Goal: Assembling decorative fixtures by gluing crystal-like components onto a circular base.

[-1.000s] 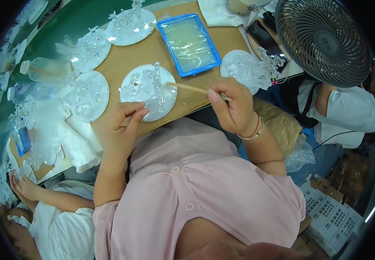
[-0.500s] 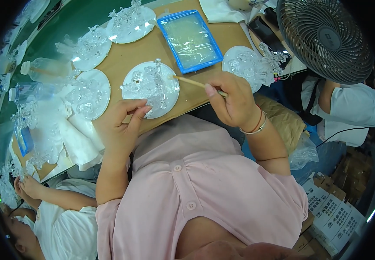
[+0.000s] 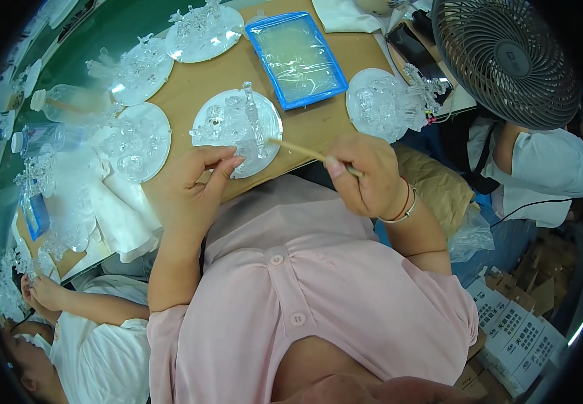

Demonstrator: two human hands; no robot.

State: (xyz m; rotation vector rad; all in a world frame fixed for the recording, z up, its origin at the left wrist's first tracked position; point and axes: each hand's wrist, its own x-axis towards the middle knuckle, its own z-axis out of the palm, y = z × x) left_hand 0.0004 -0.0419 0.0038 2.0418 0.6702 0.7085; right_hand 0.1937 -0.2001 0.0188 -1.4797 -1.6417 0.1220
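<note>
A round white plate [image 3: 271, 116] lies in front of me with clear plastic figure parts on it. One long clear piece [image 3: 251, 111] stretches from its far edge toward me. At the plate's near left edge is my left hand [image 3: 205, 176], thumb and index finger pinched; what they grip is hidden. My right hand [image 3: 367, 174] holds a thin wooden stick [image 3: 305, 151] between thumb and fingers. The stick's darker tip points left, over or beside the plate's right rim; I cannot tell whether it touches.
A blue-rimmed tray [image 3: 297, 60] under clear film sits beyond the plate. More plates of clear parts, including one at right [image 3: 372, 101], surround it. A black fan [image 3: 507, 60] stands far right, plastic bottles [image 3: 45, 140] at left. A co-worker's hands [image 3: 43, 293] show lower left.
My right hand has moved nearer to me and a little right, drawing the stick's tip toward the plate's near right rim. My left fingertips have shifted slightly right and away from me.
</note>
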